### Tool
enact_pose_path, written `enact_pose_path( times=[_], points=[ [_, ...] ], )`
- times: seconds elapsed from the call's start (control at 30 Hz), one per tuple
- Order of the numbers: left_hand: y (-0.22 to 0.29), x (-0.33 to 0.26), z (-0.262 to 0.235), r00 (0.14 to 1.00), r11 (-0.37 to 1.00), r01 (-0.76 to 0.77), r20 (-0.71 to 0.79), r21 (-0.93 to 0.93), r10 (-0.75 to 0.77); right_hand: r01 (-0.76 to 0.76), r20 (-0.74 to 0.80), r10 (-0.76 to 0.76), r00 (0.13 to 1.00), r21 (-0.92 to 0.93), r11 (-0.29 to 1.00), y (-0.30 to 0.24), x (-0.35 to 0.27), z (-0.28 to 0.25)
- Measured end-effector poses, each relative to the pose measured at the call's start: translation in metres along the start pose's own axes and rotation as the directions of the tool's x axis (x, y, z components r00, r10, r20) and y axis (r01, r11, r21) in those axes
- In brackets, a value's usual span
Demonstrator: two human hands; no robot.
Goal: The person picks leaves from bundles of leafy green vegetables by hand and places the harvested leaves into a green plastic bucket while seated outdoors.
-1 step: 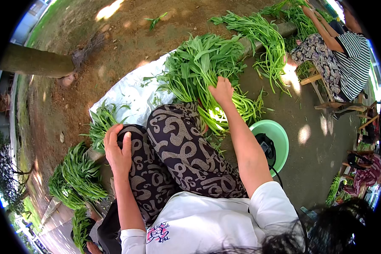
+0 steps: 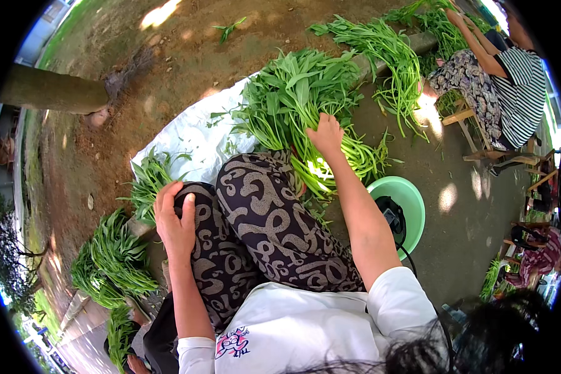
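Greens (image 2: 296,93) are heaped on a white sheet (image 2: 181,140) spread over the dirt, probably so the stalks are kept off the soil and within arm's reach of the seated person. Right hand (image 2: 325,134) is stretched forward and laid on the near edge of the heap, fingers (image 2: 316,144) curled down into the pale stem ends; whether stalks are actually gripped cannot be told. Left hand (image 2: 174,218) is rested on the left knee of the patterned trousers (image 2: 262,218), fingers spread flat, nothing held, likely as a brace while leaning. Green basin (image 2: 414,206) is set just beside the right knee. Smaller bunches (image 2: 112,262) are laid apart at the left, seemingly sorted. Compared with the earlier frame, nothing is seen to differ: both hands and the heap are placed the same.
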State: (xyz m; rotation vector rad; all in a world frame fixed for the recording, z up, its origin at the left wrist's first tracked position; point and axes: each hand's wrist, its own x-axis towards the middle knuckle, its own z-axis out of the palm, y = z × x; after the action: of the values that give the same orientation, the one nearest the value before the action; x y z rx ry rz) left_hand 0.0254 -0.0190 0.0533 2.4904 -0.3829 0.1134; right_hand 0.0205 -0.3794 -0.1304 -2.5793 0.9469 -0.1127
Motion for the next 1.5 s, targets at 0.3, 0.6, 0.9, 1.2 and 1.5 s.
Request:
enact_pose_path(
  times=[0.3, 0.6, 0.9, 1.2, 1.5],
  points=[
    [0.004, 0.01, 0.011, 0.999, 0.998, -0.047, -0.004, -0.031, 0.047, -0.004, -0.023, 0.003, 1.0, -0.062, 0.998, 0.005, 0.003, 0.015],
    [0.002, 0.01, 0.012, 1.0, 0.998, -0.029, 0.001, -0.061, 0.029, 0.148, 0.072, -0.148, 0.986, 0.005, 0.989, 0.02, 0.029, -0.017],
    [-0.001, 0.008, 0.01, 0.999, 0.998, -0.039, -0.006, -0.057, 0.039, 0.184, 0.146, -0.202, 0.969, 0.124, 0.975, 0.014, 0.038, -0.066],
    [-0.002, 0.007, 0.008, 1.0, 0.997, -0.028, -0.004, -0.075, 0.028, 0.247, 0.056, -0.272, 0.961, 0.27, 0.931, -0.015, 0.051, -0.13],
    [-0.004, 0.005, 0.009, 0.999, 0.998, -0.036, -0.023, -0.05, 0.035, 0.454, -0.435, -0.263, 0.861, 0.426, 0.783, -0.083, 0.038, -0.183]
  ],
)
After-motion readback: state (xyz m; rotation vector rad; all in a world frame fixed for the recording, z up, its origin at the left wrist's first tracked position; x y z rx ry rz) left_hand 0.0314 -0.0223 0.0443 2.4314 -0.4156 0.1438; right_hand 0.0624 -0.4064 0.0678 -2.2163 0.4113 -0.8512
